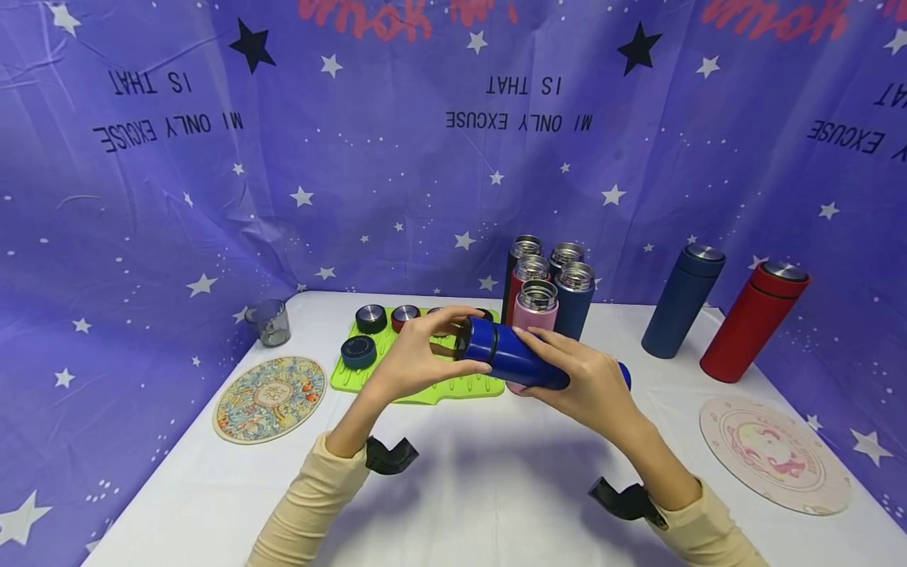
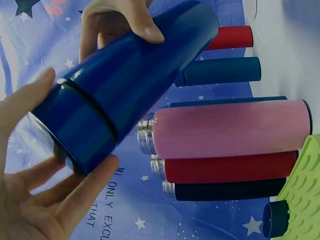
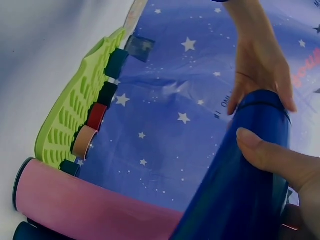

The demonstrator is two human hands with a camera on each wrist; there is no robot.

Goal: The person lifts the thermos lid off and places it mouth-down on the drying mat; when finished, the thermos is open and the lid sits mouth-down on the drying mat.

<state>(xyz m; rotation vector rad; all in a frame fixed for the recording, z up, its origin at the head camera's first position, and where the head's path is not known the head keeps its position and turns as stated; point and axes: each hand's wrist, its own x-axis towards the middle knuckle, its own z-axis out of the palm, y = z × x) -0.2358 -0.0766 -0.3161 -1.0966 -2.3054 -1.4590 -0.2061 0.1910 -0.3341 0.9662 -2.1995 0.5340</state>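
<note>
While it is held lying on its side above the worktop (image 1: 453, 472), the glossy blue flask (image 1: 517, 358) is gripped at both ends: its lid end is enclosed by the left hand (image 1: 418, 358), and its body by the right hand (image 1: 591, 386). The flask lies between the two palms, just in front of the pink flask (image 1: 537, 307).

From the head view alone the wider layout is given: a cluster of open-mouthed flasks behind the hands, a green ribbed mat (image 1: 418, 378) carrying loose lids, a capped dark blue flask (image 1: 683, 301) and a capped red flask (image 1: 754, 321) standing apart at the right, a patterned round coaster (image 1: 269, 398) at the left, a pale round coaster (image 1: 775, 455) at the right and a small grey cup (image 1: 271, 321).

By the left wrist view the seam between lid and body is shown as a dark ring, with the left thumb and fingers (image 2: 75, 195) curled round the lid below it. By the right wrist view the right thumb (image 3: 270, 155) is seen pressed flat on the blue body, and the lids on the mat are seen edge-on.

Both hands are clamped on the flask, fingers curved round it rather than spread; the left fingers are wrapped about the lid, the right fingers about the barrel.
</note>
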